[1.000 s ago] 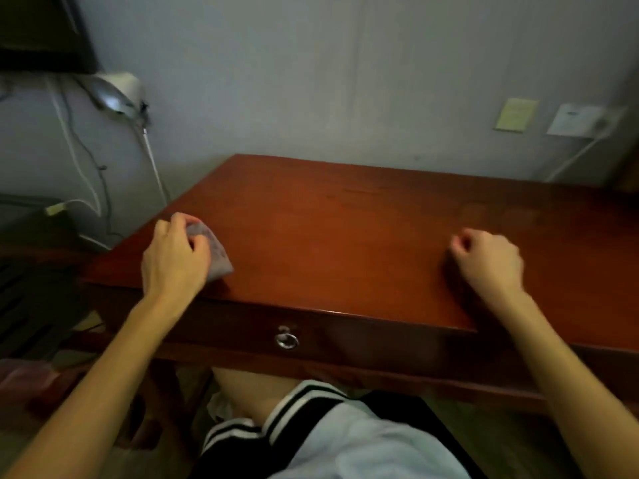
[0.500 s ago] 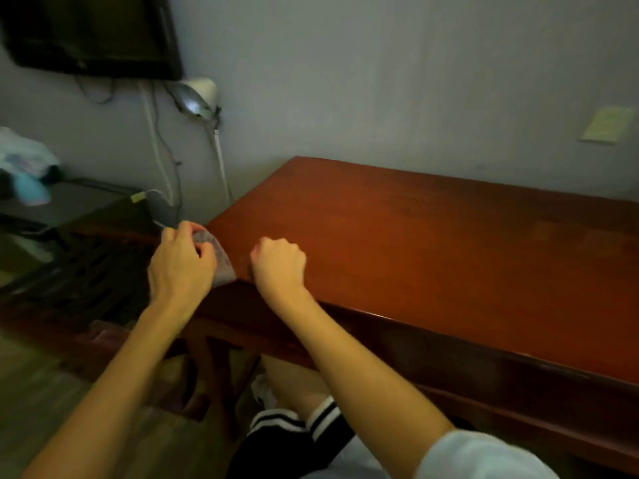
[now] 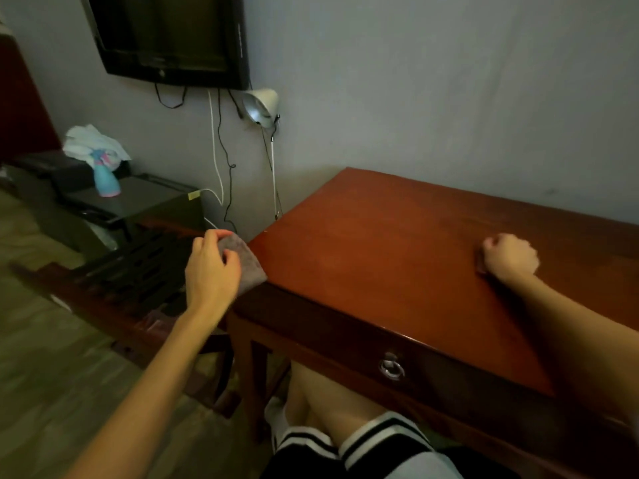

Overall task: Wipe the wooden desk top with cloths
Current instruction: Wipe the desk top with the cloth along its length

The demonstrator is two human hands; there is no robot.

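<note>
Right hand has moved from just beside the left hand to mid tabletop, now well apart | left hand stays at the near-left corner, fingers gripping the grey cloth against the tabletop's left edge | right hand curled in a fist resting on the wood; cannot tell whether it holds anything

A reddish-brown polished wooden desk top stands with its far edge against the wall. At its left edge, close to the near corner, a grey cloth touches the wood, gripped by the left hand. Toward the right, the right hand rests on the top as a curled fist; whatever lies under it is hidden.
</note>
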